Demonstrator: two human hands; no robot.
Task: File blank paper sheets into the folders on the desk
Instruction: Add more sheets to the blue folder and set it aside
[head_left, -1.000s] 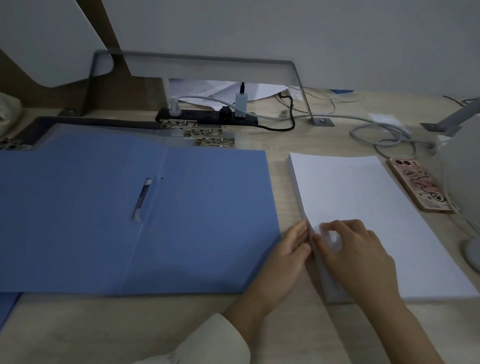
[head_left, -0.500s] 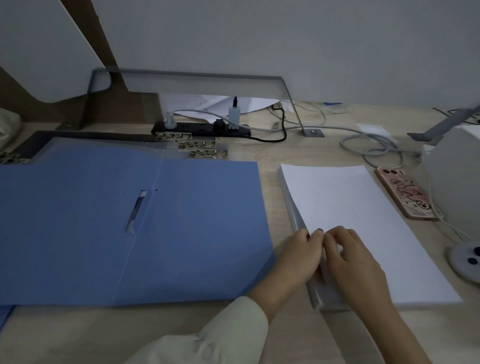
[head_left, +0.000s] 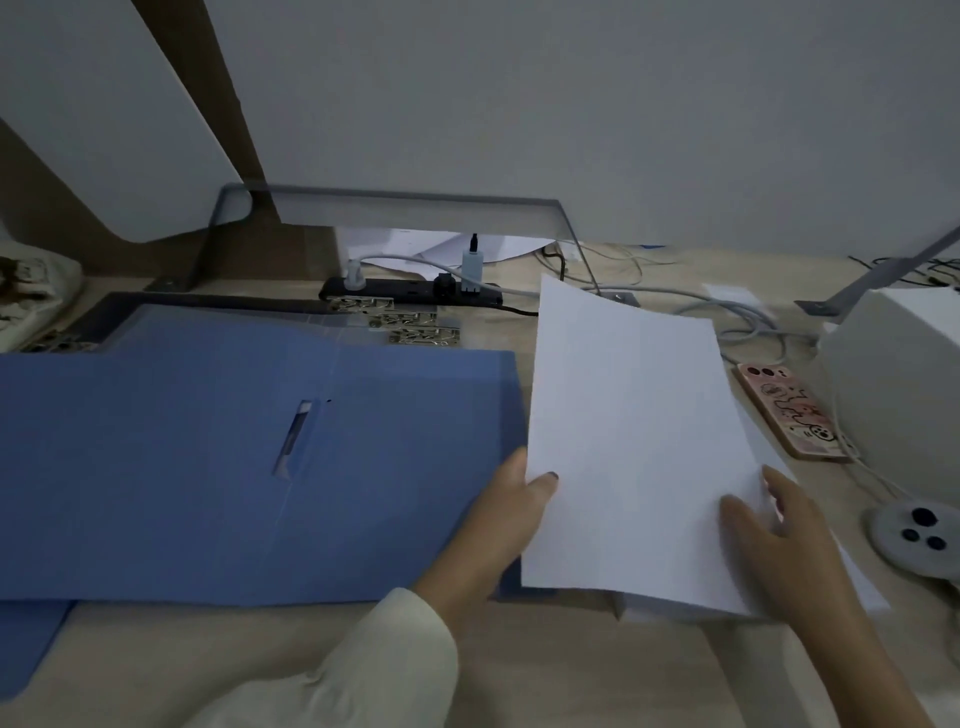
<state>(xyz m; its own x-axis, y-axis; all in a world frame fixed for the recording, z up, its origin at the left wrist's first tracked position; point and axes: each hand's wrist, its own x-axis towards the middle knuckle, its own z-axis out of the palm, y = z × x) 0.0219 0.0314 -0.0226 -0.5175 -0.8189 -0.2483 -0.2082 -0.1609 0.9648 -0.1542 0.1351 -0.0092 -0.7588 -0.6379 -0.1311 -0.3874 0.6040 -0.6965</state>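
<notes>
The single blank sheet (head_left: 628, 441) is lifted clear of the paper stack (head_left: 670, 612) and occupies the centre right of the frame. Its far corner curls up towards the upper centre. Its left edge overhangs the right edge of the open blue folder (head_left: 208, 467).

The left hand (head_left: 498, 525), at lower centre, pinches the left edge of the sheet. The thumb lies on the top face and the fingers are hidden beneath. The right hand (head_left: 769, 540), at lower right, grips the right edge of the sheet. The thumb is on top and the fingers reach past the edge. This hand is blurred, so finer finger detail cannot be determined.

The folder lies flat and opened out across the left half of the frame on the desk (head_left: 156, 670). The paper stack rests on the desk directly below the sheet, just beside the folder.

A phone (head_left: 789, 410) in a patterned case lies at right, near the stack. A black power strip (head_left: 415, 292) sits at upper centre, with metal clips (head_left: 410, 325) just in front of it. A round grey device (head_left: 919, 535) is at the right edge.
</notes>
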